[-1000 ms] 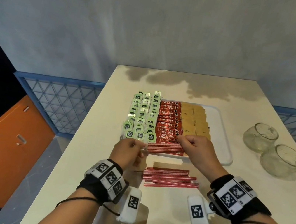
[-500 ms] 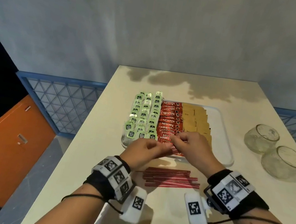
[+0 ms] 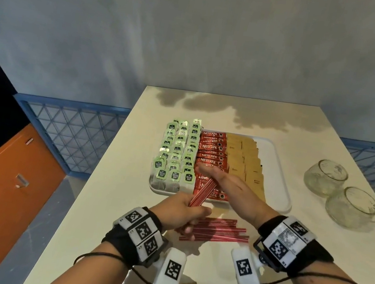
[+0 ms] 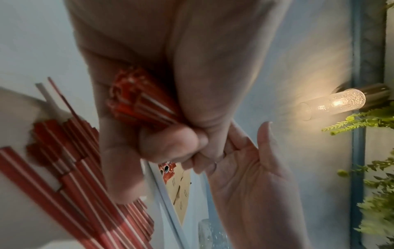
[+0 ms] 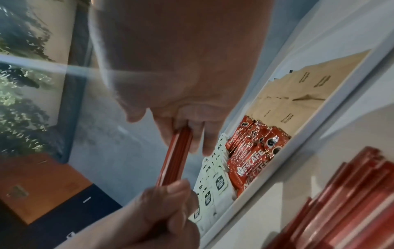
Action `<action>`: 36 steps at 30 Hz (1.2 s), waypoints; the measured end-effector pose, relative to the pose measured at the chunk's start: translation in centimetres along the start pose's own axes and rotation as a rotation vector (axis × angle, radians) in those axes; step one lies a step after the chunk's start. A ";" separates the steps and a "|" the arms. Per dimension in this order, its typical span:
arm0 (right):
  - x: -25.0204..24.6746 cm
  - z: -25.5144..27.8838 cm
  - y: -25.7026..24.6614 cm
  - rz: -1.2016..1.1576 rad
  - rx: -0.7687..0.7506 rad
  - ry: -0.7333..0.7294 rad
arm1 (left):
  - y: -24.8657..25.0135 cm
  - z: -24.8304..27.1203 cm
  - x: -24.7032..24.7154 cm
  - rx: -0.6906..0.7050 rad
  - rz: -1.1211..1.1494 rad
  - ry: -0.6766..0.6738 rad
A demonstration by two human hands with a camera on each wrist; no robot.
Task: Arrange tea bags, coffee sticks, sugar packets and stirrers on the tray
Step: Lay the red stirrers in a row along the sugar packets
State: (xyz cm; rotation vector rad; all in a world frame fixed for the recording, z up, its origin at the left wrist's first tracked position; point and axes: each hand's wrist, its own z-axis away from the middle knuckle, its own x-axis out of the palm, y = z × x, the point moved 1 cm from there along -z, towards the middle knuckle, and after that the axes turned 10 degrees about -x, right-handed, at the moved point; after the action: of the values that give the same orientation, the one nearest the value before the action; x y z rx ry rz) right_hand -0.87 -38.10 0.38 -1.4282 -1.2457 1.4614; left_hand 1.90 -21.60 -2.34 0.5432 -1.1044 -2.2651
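— Surface, item one?
— Cream counter point(image 3: 103, 202), pushed against a grey plaster wall point(image 3: 198, 33); dark blotchy shadows at its far edge.

— Tray?
— White tray point(image 3: 281, 181) mid-counter. Left to right on it: green-tagged tea bags point(image 3: 177, 155), red Nescafé coffee sticks point(image 3: 212, 150), brown sugar packets point(image 3: 245, 160). Right strip bare.

— Stirrers?
— Two lots. Loose pile of red stirrers point(image 3: 216, 230) on the counter, near side of the tray. Second lot, a bundle of stirrers point(image 3: 201, 193), lifted over the tray's near edge, tilted.

— Hands?
— Left hand point(image 3: 178, 211), fingers curled round the bundle's lower end. Right hand point(image 3: 228, 185), fingers straight, flat against the bundle's upper end.

— Other stock?
— Two glass cups point(image 3: 345, 194), right side of the counter, touching.

— Room?
— Blue lattice railing point(image 3: 65, 132) behind the counter on both sides; orange-and-dark drawer unit point(image 3: 2, 186) at left. Lit wall lamp point(image 4: 336, 102) and green fern fronds point(image 4: 379, 210).
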 end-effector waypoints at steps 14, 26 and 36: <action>0.9 -0.3 -1.1 0.048 -0.016 -0.129 | 0.8 -0.1 -0.3 -0.034 0.330 0.060; 3.2 -0.5 -1.2 0.522 -0.318 -0.166 | 2.8 -0.8 -1.0 -0.144 1.024 0.103; 1.5 -0.5 -1.4 0.250 0.048 -0.070 | 2.4 -0.5 0.1 -0.052 0.657 0.110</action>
State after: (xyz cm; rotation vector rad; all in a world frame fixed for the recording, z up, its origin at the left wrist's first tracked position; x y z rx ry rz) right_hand -0.69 -36.26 1.41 -1.5557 -1.0959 1.7088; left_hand 2.83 -23.17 -0.70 0.2283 -0.9828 -1.6654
